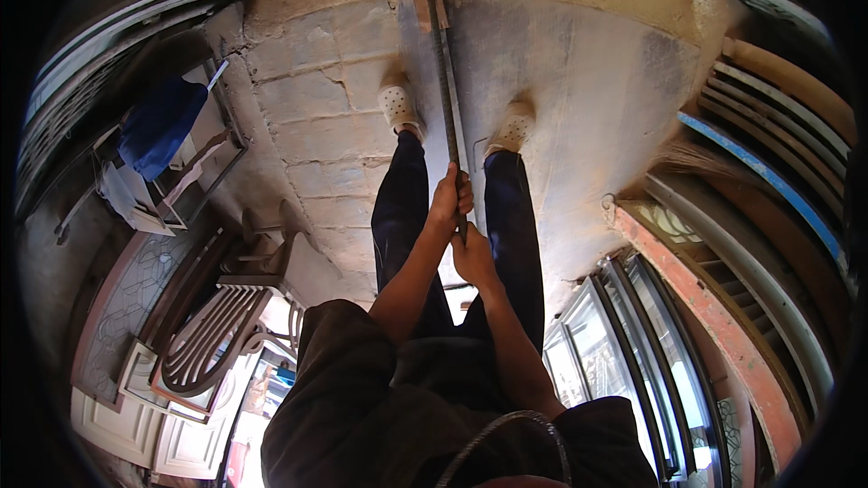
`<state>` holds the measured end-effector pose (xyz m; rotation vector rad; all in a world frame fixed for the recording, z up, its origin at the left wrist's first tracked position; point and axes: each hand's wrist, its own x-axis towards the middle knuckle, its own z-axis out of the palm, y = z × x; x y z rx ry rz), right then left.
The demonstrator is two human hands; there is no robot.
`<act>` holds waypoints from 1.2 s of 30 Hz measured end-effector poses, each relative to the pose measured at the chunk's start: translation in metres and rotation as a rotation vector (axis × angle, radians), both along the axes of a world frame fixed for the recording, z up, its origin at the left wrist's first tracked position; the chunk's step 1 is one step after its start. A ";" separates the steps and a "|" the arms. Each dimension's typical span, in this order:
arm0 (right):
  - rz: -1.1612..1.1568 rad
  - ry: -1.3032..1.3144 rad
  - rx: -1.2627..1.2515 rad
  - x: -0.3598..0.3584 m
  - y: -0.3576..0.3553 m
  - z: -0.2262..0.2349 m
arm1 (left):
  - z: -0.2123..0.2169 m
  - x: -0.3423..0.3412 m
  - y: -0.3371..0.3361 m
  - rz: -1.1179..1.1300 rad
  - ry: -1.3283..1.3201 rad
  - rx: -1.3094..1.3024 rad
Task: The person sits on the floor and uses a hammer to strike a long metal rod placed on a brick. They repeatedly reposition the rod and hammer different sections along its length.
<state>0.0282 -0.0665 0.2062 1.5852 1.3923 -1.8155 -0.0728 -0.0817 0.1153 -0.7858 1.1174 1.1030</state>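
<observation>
Both my hands are wrapped around a long dark metal bar [446, 81], which runs away from me between my feet. My left hand [449, 195] grips it farther forward. Just behind it, my right hand [474, 254] is closed around the near end. Beneath and beside the bar, a long narrow strip [460, 122] stretches along the floor. Farther off, a small brown block [431, 11] sits against the bar; how they are joined, I cannot tell. My feet, in light clogs [398, 106], stand on either side of the bar.
Cracked tiles [303, 95] cover the floor at left, smooth concrete [588, 117] at right. A slatted wooden chair [217, 334] and a blue cloth [163, 126] are at left. Leaning at right are window frames [624, 343], an orange-painted beam [705, 325] and a blue-edged board [768, 176].
</observation>
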 end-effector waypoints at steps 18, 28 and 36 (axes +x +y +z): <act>0.257 -0.185 0.150 0.026 -0.041 -0.051 | -0.054 0.058 -0.008 -0.764 0.942 -0.443; 0.191 -0.104 0.288 0.020 -0.101 -0.085 | -0.048 0.034 -0.030 -0.786 0.942 -0.464; 0.227 -0.152 0.259 0.013 -0.114 -0.094 | -0.055 0.026 -0.047 -0.690 0.940 -0.419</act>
